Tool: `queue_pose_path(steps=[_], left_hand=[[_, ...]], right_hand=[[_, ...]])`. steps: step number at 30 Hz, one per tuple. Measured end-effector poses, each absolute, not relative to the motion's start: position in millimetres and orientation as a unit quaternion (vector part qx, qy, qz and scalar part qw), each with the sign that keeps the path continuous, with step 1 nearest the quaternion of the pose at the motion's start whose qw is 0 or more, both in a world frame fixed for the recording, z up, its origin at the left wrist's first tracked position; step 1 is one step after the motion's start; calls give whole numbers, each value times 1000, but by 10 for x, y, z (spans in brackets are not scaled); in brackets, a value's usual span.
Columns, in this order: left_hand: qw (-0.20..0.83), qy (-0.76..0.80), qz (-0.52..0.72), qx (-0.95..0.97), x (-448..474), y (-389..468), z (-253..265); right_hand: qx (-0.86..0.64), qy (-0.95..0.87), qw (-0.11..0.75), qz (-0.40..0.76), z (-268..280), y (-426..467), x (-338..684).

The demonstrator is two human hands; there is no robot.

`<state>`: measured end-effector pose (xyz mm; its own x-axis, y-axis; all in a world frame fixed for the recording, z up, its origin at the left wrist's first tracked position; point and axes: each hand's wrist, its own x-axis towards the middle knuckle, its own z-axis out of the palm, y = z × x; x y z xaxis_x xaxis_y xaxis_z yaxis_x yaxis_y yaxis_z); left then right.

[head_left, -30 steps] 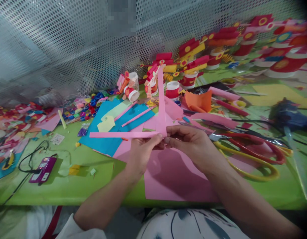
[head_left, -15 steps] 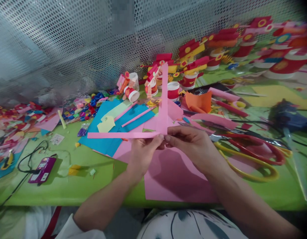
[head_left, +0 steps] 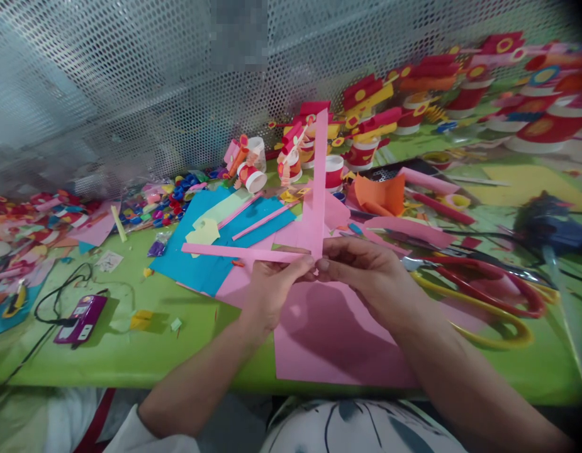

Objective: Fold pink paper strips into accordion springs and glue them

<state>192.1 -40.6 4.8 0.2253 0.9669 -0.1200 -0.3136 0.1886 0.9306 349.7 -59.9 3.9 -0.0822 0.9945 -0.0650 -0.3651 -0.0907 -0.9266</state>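
Two pink paper strips meet at a corner between my hands, above the table. One strip (head_left: 243, 253) reaches out to the left; the other strip (head_left: 320, 176) points away from me. My left hand (head_left: 276, 286) pinches the corner with its thumb on top. From the other side, the thumb and fingertips of my right hand (head_left: 366, 270) pinch the same corner. Whether the strips are joined or one folded piece is hidden by my fingers. Below lies a pink paper sheet (head_left: 314, 358), with the shadow of my hands on it.
Red- and yellow-handled scissors (head_left: 489, 283) lie right of my right hand. Beyond are blue paper (head_left: 182, 264), an orange paper piece (head_left: 380, 195) and several decorated paper cups (head_left: 361, 154). A purple power strip (head_left: 80, 319) sits at left, a glue gun (head_left: 550, 226) at right.
The far end of the left-pointing strip has risen and shifted right, so it now slants. The upright-looking strip has moved slightly right. Both hands keep their pinch at the corner.
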Motion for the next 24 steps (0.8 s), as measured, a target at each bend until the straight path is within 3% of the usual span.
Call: queue_pose_path(steps=[17,24], left_hand=[[679,399,455,416,1910,-398,42],[690,399,455,397,1910,-382,25]], right_hand=[[-400,-298,503,706,43,-575,3540],[-405,-326,522,676,49,-584,3540]])
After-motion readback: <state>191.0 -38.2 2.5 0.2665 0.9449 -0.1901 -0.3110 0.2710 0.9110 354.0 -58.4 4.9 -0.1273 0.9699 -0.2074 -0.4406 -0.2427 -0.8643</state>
